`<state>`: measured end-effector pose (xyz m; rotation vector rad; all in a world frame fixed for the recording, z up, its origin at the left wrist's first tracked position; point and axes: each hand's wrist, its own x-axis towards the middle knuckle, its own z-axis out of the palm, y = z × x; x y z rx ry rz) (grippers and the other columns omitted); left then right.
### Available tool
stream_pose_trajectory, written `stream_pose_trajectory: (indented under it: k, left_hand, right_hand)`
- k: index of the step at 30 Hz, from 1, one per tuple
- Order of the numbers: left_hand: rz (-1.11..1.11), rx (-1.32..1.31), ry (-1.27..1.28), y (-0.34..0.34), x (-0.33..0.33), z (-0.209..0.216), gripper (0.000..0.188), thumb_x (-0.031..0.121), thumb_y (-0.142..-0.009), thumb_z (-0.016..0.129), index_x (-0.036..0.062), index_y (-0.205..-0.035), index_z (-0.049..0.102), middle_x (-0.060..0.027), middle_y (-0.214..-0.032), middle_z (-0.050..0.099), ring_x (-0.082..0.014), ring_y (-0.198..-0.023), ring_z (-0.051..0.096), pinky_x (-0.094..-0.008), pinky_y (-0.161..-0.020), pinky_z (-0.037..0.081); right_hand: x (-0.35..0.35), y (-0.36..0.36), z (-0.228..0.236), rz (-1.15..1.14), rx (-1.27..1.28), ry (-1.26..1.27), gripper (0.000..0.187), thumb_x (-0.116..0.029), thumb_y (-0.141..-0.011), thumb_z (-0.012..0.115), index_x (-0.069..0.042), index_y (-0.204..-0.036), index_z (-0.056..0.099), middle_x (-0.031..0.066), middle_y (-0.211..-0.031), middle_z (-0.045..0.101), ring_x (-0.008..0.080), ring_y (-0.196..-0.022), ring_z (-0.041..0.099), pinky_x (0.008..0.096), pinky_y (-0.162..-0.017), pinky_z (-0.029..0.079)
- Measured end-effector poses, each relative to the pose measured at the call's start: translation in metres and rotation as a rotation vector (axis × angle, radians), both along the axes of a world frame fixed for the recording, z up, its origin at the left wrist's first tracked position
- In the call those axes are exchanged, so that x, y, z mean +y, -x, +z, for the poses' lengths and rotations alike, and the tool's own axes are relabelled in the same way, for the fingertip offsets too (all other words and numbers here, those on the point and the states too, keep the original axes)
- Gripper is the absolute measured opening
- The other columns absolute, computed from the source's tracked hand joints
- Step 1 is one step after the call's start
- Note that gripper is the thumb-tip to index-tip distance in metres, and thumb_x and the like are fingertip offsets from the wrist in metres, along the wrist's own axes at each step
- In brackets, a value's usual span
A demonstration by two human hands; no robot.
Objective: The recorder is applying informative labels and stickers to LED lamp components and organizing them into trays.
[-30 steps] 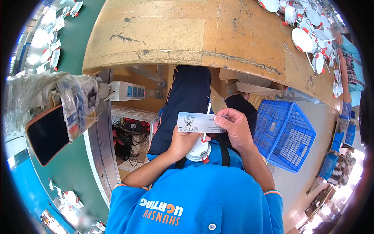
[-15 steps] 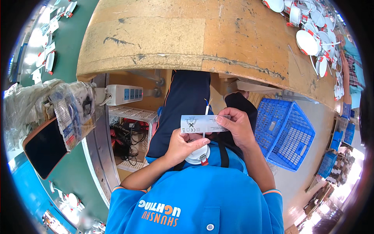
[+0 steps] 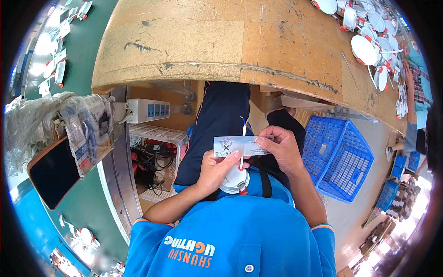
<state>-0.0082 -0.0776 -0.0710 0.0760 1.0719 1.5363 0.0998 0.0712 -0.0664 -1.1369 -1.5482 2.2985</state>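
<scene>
My left hand [image 3: 218, 171] pinches the lower edge of a silvery printed label [image 3: 223, 144], its thumb laid over the front. At the other end, the thumb and fingers of my right hand [image 3: 282, 147] grip the label's right corner. A white cable [image 3: 244, 131] with bare blue and brown wire ends sticks up past the label's upper edge. This cable runs down to a round white downlight [image 3: 234, 181] with a red-tipped spring clip, lying against my lap below my left hand. Part of the lamp is hidden behind my left thumb.
A worn wooden table [image 3: 184, 46] stands ahead, with a heap of white downlights [image 3: 364, 50] at its far right. A blue crate [image 3: 339, 157] is on the right. On the left are a phone [image 3: 54, 173], a power strip [image 3: 154, 111], a white basket [image 3: 159, 134] and a green conveyor [image 3: 99, 203].
My left thumb has moved up onto the label's face, and more of the downlight and cable shows beneath it. The cable's wire ends have shifted slightly left. My right hand stays nearly in place.
</scene>
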Motion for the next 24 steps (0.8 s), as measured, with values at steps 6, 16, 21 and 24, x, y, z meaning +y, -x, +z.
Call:
stream_pose_trajectory:
  k: [6, 16, 21, 24]
  left_hand:
    - [0.011, 0.032, 0.027, -0.0012, 0.0015, -0.0011, 0.025, 0.015, -0.085, 0.052, -0.0048, -0.101, 0.055, -0.0155, -0.089, 0.062, -0.0198, -0.071, 0.063, -0.0297, -0.063, 0.052]
    - [0.031, -0.014, 0.018, -0.0030, 0.0015, -0.0019, 0.023, 0.016, -0.085, 0.055, -0.0019, -0.099, 0.058, -0.0102, -0.086, 0.062, -0.0130, -0.070, 0.061, -0.0228, -0.061, 0.050]
    - [0.021, 0.026, 0.023, -0.0032, 0.0019, -0.0022, 0.025, 0.018, -0.086, 0.053, -0.0025, -0.099, 0.057, -0.0140, -0.085, 0.062, -0.0176, -0.069, 0.062, -0.0276, -0.061, 0.051]
    - [0.022, 0.018, 0.027, -0.0027, 0.0025, -0.0009, 0.025, 0.018, -0.085, 0.053, -0.0026, -0.099, 0.057, -0.0140, -0.085, 0.062, -0.0176, -0.069, 0.062, -0.0275, -0.061, 0.051]
  right_hand:
    - [-0.0002, 0.0032, 0.0027, 0.016, 0.002, -0.011, 0.016, -0.013, -0.075, 0.067, 0.000, -0.083, 0.060, 0.0016, -0.070, 0.059, 0.0020, -0.056, 0.049, 0.0150, -0.048, 0.038]
    - [0.0043, 0.0006, -0.0008, 0.071, -0.052, -0.024, 0.015, -0.010, -0.074, 0.066, 0.000, -0.082, 0.058, 0.0050, -0.074, 0.060, 0.0079, -0.063, 0.057, 0.0204, -0.056, 0.048]
    - [0.0034, 0.0008, -0.0035, 0.062, -0.017, -0.047, 0.019, -0.017, -0.075, 0.067, -0.001, -0.082, 0.061, 0.0006, -0.068, 0.058, 0.0018, -0.052, 0.048, 0.0152, -0.043, 0.038]
    - [0.0033, 0.0014, -0.0032, 0.069, -0.012, -0.046, 0.019, -0.017, -0.075, 0.067, -0.001, -0.082, 0.061, 0.0005, -0.067, 0.058, 0.0018, -0.052, 0.048, 0.0152, -0.043, 0.038]
